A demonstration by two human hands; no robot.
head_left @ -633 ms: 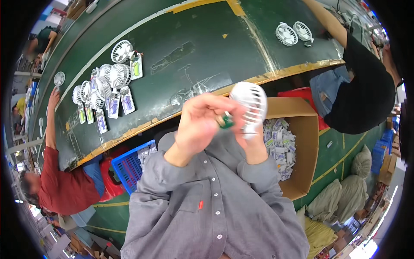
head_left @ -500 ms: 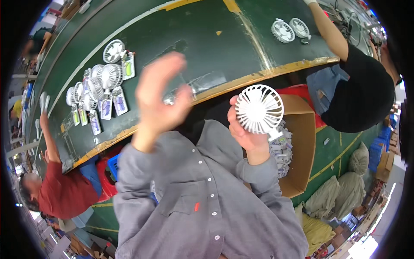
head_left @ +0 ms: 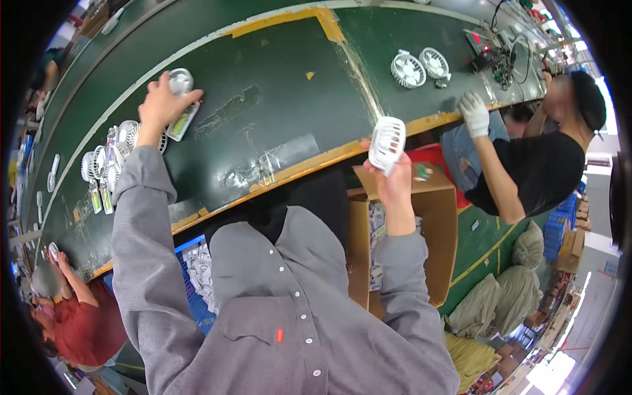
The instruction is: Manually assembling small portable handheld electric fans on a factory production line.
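My left hand [head_left: 160, 104] reaches far out over the dark green conveyor belt [head_left: 276, 85] and grips a small white fan with a packaged card [head_left: 180, 104] lying on the belt. My right hand [head_left: 394, 178] holds another white round handheld fan [head_left: 387, 141] upright above the belt's yellow front edge, with a small green piece [head_left: 421, 172] at its fingers. Both arms wear grey sleeves.
Several white fans with cards [head_left: 105, 164] lie in a row at the belt's left. Two more fans [head_left: 419, 66] lie far right, near a gloved co-worker [head_left: 526, 164]. An open cardboard box [head_left: 421, 230] stands at my right, a blue crate [head_left: 197, 289] at my left. A person in red [head_left: 72, 316] sits lower left.
My left hand has left the fan at my chest and swung out to the belt, closing on a fan with its card. My right hand has carried its fan rightward.
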